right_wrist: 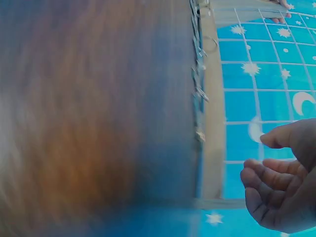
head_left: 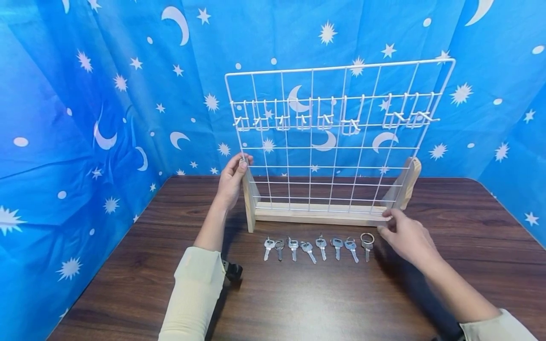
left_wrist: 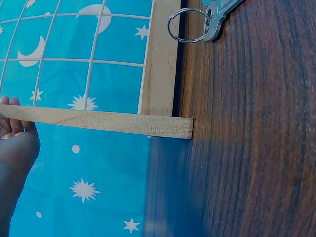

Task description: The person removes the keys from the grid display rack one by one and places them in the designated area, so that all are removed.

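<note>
A white wire grid (head_left: pixel 312 94) stands upright in a wooden stand (head_left: pixel 320 215), with several white hooks (head_left: pixel 350 127) hung along its upper part. My left hand (head_left: pixel 231 182) holds the upper end of the stand's left side post (left_wrist: pixel 98 119), thumb in front and fingertips (left_wrist: pixel 15 101) showing past the post's edge. Close to the stand's lower right corner is my right hand (head_left: pixel 410 240). In the right wrist view its thumb and loosely bent fingers (right_wrist: pixel 269 180) are apart with nothing between them. Several silver keys (head_left: pixel 322 243) with rings lie in a row before the stand's base.
The dark wood-grain table (head_left: pixel 298 298) carries the stand and the keys. A blue curtain (head_left: pixel 273 28) with white moons and stars surrounds its back and sides. A black wrist camera (head_left: pixel 232 271) sits at the left cuff.
</note>
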{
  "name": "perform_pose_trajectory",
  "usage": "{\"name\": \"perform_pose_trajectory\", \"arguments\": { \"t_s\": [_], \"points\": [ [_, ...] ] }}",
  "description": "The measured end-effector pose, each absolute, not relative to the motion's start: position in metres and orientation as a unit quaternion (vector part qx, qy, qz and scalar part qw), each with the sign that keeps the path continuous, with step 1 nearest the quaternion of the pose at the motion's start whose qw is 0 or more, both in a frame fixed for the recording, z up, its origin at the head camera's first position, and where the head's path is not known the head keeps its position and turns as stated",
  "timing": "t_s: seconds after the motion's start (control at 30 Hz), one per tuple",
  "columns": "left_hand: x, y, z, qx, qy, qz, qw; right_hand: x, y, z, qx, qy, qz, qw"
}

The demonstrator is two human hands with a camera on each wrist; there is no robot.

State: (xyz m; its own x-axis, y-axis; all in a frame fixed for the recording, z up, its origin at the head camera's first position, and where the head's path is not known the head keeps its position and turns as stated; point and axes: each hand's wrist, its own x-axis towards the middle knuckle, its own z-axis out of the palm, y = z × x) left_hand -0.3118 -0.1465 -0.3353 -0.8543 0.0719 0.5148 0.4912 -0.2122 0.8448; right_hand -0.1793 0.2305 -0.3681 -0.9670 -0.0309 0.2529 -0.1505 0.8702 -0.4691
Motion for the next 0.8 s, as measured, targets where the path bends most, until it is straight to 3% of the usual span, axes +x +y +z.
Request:
{"name": "perform_pose_trajectory", "arguments": {
  "t_s": [0.17, 0.3, 0.6, 0.8],
  "points": [
    [-0.313, -0.144, -0.336, -0.232, -0.611, -0.744, 0.141, -0.167, 0.235, -0.353, 0.056, -0.945, 0.254, 0.2],
    [-0.314, -0.143, -0.335, -0.234, -0.615, -0.74, 0.141, -0.157, 0.24, -0.345, 0.076, -0.942, 0.244, 0.218],
    [-0.312, -0.148, -0.334, -0.234, -0.655, -0.706, 0.133, -0.139, 0.244, -0.345, 0.064, -0.971, 0.144, 0.179],
    [-0.302, -0.166, -0.33, -0.213, -0.776, -0.576, 0.142, -0.132, 0.24, -0.348, 0.069, -0.982, 0.129, 0.122]
  ]
}}
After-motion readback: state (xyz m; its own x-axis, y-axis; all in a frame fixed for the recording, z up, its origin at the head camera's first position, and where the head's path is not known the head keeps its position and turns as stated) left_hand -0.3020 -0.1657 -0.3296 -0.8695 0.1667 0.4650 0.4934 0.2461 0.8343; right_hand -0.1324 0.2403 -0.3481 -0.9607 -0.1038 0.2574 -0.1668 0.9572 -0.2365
